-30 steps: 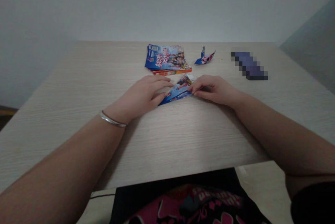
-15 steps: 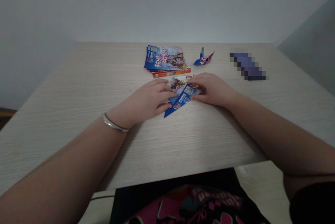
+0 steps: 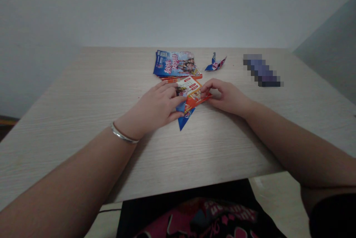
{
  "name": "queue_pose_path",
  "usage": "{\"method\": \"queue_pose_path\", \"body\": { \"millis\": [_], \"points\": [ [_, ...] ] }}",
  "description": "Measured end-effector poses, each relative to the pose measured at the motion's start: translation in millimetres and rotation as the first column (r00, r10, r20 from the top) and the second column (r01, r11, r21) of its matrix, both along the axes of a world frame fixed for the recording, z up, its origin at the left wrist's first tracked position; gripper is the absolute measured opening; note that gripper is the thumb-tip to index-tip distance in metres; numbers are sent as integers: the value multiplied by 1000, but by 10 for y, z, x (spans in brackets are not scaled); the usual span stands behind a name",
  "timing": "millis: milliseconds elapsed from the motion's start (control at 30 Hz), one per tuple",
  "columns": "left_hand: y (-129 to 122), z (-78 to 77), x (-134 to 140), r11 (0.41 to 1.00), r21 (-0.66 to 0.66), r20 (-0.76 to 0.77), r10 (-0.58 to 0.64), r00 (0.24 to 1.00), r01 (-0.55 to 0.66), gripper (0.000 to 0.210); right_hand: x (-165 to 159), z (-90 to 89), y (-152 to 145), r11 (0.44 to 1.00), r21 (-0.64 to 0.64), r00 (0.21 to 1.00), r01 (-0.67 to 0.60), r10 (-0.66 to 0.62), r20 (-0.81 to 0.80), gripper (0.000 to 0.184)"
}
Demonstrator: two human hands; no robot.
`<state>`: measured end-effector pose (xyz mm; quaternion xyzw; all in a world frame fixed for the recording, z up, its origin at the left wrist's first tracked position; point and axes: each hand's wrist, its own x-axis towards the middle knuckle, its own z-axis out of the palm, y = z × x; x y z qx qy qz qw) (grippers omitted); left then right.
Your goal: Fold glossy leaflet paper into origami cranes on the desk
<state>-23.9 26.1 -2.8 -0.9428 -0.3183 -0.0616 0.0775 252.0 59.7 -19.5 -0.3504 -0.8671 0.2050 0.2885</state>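
Observation:
A printed paper flyer [image 3: 191,99], partly folded, lies on the table between my hands. Its orange and white side shows on top, and a blue pointed corner sticks out toward me. My left hand [image 3: 164,104] rests on its left part, fingers stretched out and lying flat over the paper. At the right edge, my right hand [image 3: 222,95] pinches an orange flap between thumb and fingers. The fingers of my left hand hide part of the paper's left side.
Behind the flyer lies a stack of similar flyers [image 3: 176,63]. A folded paper crane [image 3: 215,64] stands to its right. Farther right is a pixelated dark flat object [image 3: 263,70]. The wooden table [image 3: 83,93] meets a pale wall at the back.
The right part of the flyer has been turned over, so its orange side now faces up where the blue strip with the QR code showed. The blue corner points more toward me.

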Motion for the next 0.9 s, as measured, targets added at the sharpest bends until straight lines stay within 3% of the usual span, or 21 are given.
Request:
{"method": "queue_pose_path", "body": {
  "millis": [133,300,500,700,800,900],
  "points": [
    [-34,25,15,1000,-23,-15,9,1000,-10,39,37,28,35,982,83,975,-167,152,162,22],
    [-23,4,8,998,-59,3,-3,1000,3,35,91,71,32,973,56,940,-226,202,276,21],
    [-12,-38,-6,995,-41,49,-84,995,86,36,117,116,-2,987,14,929,-161,147,340,12],
    [-10,-47,-19,988,-152,52,39,998,-31,50,141,128,-3,991,-44,923,-129,137,360,12],
    [-7,-59,-34,985,-160,35,74,997,-68,62,151,132,4,988,-40,921,-152,156,358,23],
    [-2,-65,-41,985,-144,4,93,996,-92,64,166,112,26,987,-7,929,-158,150,338,47]
  ]
}}
